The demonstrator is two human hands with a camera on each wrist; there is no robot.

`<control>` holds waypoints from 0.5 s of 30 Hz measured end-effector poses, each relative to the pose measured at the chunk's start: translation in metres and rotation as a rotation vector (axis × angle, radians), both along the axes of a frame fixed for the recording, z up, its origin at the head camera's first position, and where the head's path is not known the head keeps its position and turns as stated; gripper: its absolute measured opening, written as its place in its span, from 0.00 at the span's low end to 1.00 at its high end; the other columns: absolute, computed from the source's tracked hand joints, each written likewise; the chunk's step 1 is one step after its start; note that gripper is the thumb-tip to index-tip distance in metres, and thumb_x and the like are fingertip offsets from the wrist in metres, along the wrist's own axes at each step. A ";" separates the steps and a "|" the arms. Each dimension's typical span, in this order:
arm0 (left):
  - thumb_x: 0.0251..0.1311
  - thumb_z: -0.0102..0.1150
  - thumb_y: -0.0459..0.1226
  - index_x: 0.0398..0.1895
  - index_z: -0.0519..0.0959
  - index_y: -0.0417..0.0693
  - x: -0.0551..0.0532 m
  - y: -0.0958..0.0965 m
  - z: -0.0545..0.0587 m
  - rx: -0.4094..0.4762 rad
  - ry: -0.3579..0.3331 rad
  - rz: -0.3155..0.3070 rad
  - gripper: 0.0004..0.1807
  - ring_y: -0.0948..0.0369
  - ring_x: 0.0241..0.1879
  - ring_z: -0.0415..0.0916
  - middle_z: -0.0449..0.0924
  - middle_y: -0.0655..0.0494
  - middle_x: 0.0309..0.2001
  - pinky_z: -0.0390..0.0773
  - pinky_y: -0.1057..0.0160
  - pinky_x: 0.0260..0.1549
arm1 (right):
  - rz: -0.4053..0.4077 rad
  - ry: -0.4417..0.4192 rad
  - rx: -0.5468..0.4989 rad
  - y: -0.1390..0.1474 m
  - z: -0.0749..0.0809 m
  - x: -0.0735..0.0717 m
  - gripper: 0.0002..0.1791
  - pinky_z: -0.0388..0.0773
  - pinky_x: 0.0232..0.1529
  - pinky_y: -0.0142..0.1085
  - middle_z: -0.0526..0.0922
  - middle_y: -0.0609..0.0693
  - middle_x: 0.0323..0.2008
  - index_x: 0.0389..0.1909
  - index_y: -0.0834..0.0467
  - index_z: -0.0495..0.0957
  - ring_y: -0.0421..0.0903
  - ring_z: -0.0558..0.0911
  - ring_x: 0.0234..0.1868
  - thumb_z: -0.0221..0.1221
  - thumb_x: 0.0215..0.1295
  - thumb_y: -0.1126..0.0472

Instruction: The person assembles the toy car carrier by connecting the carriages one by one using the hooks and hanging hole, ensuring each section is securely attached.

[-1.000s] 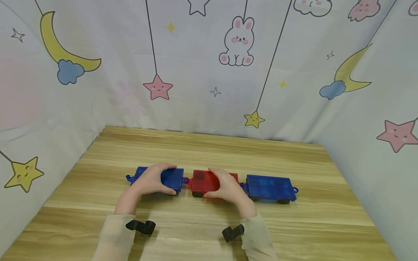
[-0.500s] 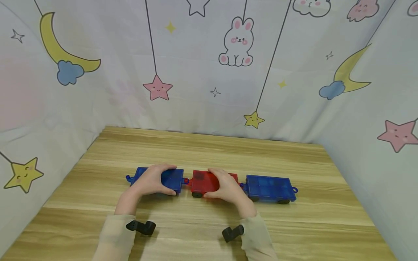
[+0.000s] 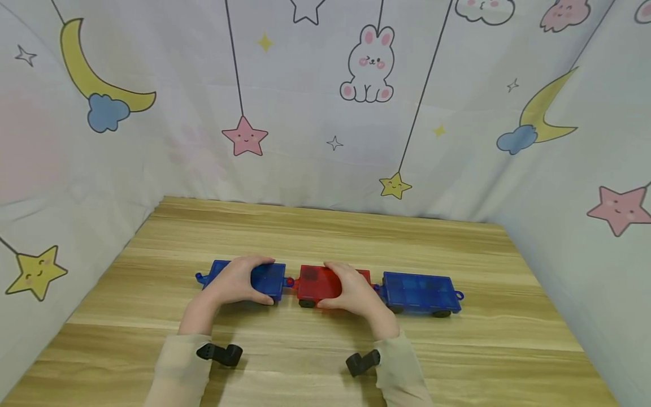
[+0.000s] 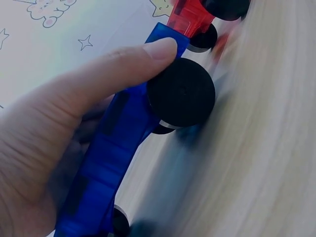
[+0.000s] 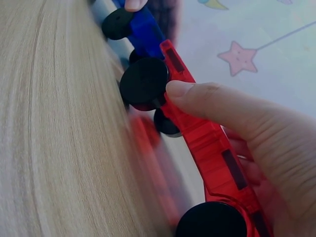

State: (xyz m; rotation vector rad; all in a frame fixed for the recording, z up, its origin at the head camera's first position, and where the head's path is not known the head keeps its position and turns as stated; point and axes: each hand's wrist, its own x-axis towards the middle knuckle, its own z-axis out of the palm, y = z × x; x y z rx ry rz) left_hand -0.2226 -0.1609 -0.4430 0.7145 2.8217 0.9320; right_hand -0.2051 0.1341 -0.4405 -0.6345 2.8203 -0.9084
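Three translucent toy train cars stand in a row, hitched end to end by ring-and-peg couplings. My left hand (image 3: pixel 236 281) grips the left blue car (image 3: pixel 268 279) across its width, thumb on the near side and fingers over the far edge. In the left wrist view the thumb presses the blue car (image 4: pixel 116 143) just above a black wheel (image 4: pixel 181 93). With my right hand (image 3: pixel 356 294) I hold the red car (image 3: pixel 317 282) the same way. Its thumb lies on the red side (image 5: pixel 202 143) in the right wrist view. The second blue car (image 3: pixel 419 291) is untouched at the right.
The cars stand across the middle of a wood-grain table (image 3: pixel 325 350). A white cloth (image 3: pixel 305 169) printed with stars, moons and a rabbit hangs along the back and both sides. A black camera mount (image 3: pixel 221 354) sits on the left sleeve, with another mount (image 3: pixel 362 363) on the right.
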 end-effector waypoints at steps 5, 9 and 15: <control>0.36 0.80 0.53 0.67 0.71 0.42 0.000 -0.001 0.001 -0.022 -0.012 0.008 0.51 0.38 0.67 0.64 0.72 0.41 0.65 0.63 0.36 0.64 | 0.015 0.014 0.008 0.000 0.001 0.000 0.49 0.67 0.67 0.55 0.71 0.57 0.68 0.70 0.57 0.66 0.58 0.68 0.69 0.74 0.48 0.46; 0.35 0.81 0.53 0.67 0.70 0.41 0.000 0.000 0.003 -0.036 -0.007 -0.005 0.53 0.39 0.68 0.62 0.72 0.41 0.65 0.52 0.35 0.69 | 0.025 0.017 0.012 0.001 0.001 -0.001 0.50 0.67 0.67 0.54 0.71 0.57 0.67 0.71 0.57 0.65 0.58 0.68 0.69 0.74 0.48 0.46; 0.36 0.81 0.52 0.68 0.69 0.40 0.001 0.003 0.009 -0.050 0.016 -0.053 0.53 0.42 0.68 0.65 0.71 0.41 0.66 0.47 0.36 0.70 | 0.011 -0.001 -0.006 0.006 0.008 0.002 0.47 0.67 0.66 0.55 0.70 0.57 0.68 0.71 0.58 0.65 0.58 0.68 0.69 0.72 0.52 0.46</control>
